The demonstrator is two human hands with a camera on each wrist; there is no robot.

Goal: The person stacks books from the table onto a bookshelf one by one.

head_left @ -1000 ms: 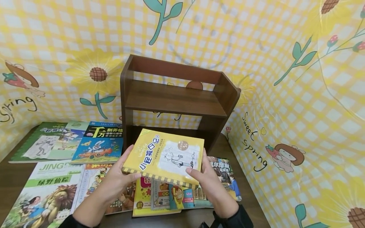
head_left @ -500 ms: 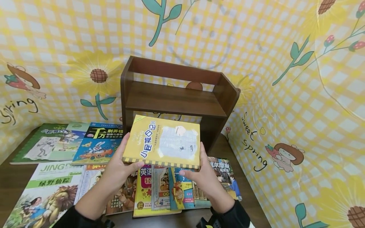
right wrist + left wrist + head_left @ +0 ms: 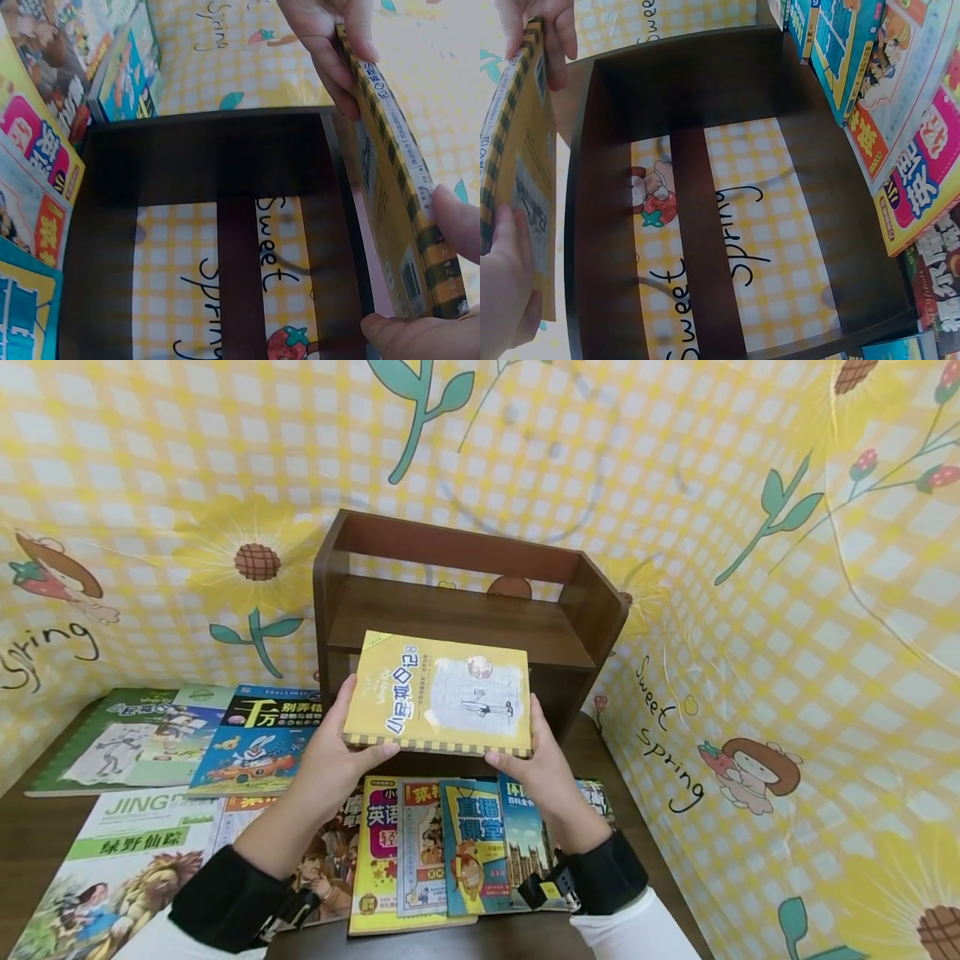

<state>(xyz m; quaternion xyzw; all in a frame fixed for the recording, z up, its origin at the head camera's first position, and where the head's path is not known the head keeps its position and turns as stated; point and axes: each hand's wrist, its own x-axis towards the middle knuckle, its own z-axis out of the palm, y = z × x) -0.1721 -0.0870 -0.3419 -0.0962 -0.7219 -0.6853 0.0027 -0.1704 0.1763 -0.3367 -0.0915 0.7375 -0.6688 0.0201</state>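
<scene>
A yellow comic book (image 3: 438, 693) with a checked spine is held up in front of a dark brown wooden bookshelf (image 3: 457, 618), level with its middle board. My left hand (image 3: 333, 772) grips the book's left end, thumb along the spine side. At the right end, my right hand (image 3: 546, 777) holds it with the thumb near the spine. The left wrist view shows the book (image 3: 525, 150) beside the shelf's open lower compartment, between both hands. Its checked spine (image 3: 405, 172) faces the right wrist camera, and the right fingers there curl under the edge.
Several books lie in front of the shelf, including a yellow English book (image 3: 375, 860) and a blue one (image 3: 476, 852). More books, such as a blue rabbit cover (image 3: 258, 743) and a white one (image 3: 112, 860), lie at the left. A checked cloth (image 3: 750, 568) surrounds the table.
Both hands have raised the yellow comic book from below the shelf's lower opening to the height of the middle board. The books beneath show more of their covers.
</scene>
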